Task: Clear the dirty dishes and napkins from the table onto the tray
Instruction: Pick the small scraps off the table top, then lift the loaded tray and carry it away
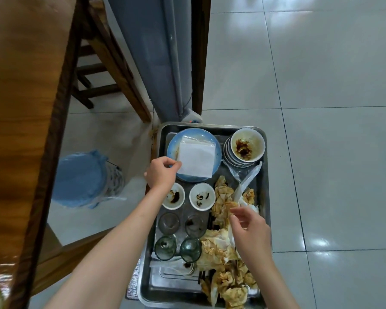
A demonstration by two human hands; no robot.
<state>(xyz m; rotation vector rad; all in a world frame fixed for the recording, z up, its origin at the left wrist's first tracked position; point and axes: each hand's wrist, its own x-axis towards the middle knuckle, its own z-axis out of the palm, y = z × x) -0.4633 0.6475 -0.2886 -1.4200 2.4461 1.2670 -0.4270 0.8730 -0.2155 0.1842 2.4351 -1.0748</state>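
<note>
**Tray nearly full, both hands busy over it**

The left hand (162, 175) pinches the near-left corner of a flat white square paper napkin packet (196, 160) that lies on the round pale-blue plate (217, 152) at the far-left corner of the rectangular steel tray (266, 197). The right hand (250, 228) hangs over the tray's right edge, fingers loosely curled at a clear plastic wrapper (246, 184) atop the stained crumpled napkins (223, 244); whether it truly grips anything I cannot tell.

Outward from the hands: two small white sauce dishes (202, 197) just near of the plate, four glass cups (194, 226) nearer still, and a white bowl on stacked saucers (247, 146) at the far-right corner.

Risks, as I judge them: pulling the packet by one corner could drag it through the sauce smear on the plate or tip the plate's rim. The napkin heap lies loose along the right edge and could spill when the tray is lifted. The glasses stand close together and may knock.

The brown wooden table (20, 108) lies well left of both hands.
</note>
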